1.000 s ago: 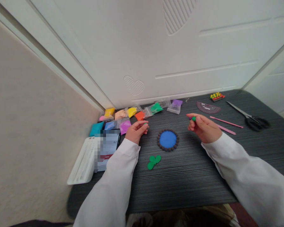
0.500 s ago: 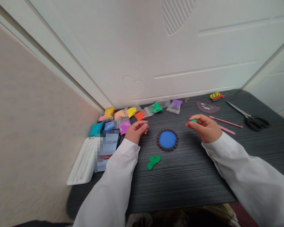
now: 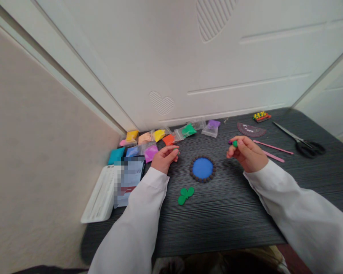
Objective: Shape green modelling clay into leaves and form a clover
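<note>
My right hand (image 3: 247,154) pinches a small green ball of clay (image 3: 235,143) between thumb and fingers, above the right part of the table. A small dark purple bit (image 3: 230,142) shows by its fingertips; I cannot tell whether it is held or lies behind. My left hand (image 3: 164,158) is closed in a pinch, with a speck of green clay (image 3: 175,149) at the fingertips. Between the hands lies a blue clay disc (image 3: 202,168) ringed by brown clay balls (image 3: 191,173). Nearer me is a green clay piece of three leaf shapes (image 3: 183,198).
Bags of coloured clay (image 3: 151,152) line the back left. A phone-like device (image 3: 134,179), partly pixelated, and a white tray (image 3: 98,198) lie at left. To the right are pink tools (image 3: 273,147), a purple protractor-shaped piece (image 3: 250,129), a yellow-and-red clay model (image 3: 262,116) and scissors (image 3: 300,142).
My right fingers have shifted around the green ball, which has turned and now shows more at the fingertips. My left hand has hardly moved.
</note>
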### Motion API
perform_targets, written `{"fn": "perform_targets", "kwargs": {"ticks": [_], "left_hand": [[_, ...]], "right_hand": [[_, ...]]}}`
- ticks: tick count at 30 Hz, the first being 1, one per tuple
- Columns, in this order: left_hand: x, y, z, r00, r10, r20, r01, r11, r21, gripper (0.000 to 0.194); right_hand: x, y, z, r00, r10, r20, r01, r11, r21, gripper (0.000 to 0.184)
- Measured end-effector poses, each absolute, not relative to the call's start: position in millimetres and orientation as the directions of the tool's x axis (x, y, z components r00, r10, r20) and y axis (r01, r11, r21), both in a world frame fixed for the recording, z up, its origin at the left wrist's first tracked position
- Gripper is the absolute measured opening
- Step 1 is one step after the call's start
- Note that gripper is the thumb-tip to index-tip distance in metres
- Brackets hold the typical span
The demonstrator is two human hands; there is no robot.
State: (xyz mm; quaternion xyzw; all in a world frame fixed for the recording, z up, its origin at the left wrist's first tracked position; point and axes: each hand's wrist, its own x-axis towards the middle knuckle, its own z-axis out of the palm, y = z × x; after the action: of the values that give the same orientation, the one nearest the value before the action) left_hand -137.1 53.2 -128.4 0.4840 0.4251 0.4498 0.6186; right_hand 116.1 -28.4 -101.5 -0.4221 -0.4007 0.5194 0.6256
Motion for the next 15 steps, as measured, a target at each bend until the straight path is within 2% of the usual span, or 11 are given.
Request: {"fn": "perform_targets", "kwargs": {"ticks": [9,15], "left_hand": [[-136.8,53.1,-127.9,0.233,0.968,-0.091,-0.139,0.126,0.982,0.026],[-136.7,52.6,-127.3,0.225,0.970,-0.093,-0.129,0.124,0.984,0.028]], "right_hand": [[116.3,-25.5,-110.3,0.155,0.988,0.020,-0.250,0.059,-0.966,0.023],[117.0,-26.2,-106.9,0.246,0.968,0.054,-0.105,0.082,-0.991,0.024]]}}
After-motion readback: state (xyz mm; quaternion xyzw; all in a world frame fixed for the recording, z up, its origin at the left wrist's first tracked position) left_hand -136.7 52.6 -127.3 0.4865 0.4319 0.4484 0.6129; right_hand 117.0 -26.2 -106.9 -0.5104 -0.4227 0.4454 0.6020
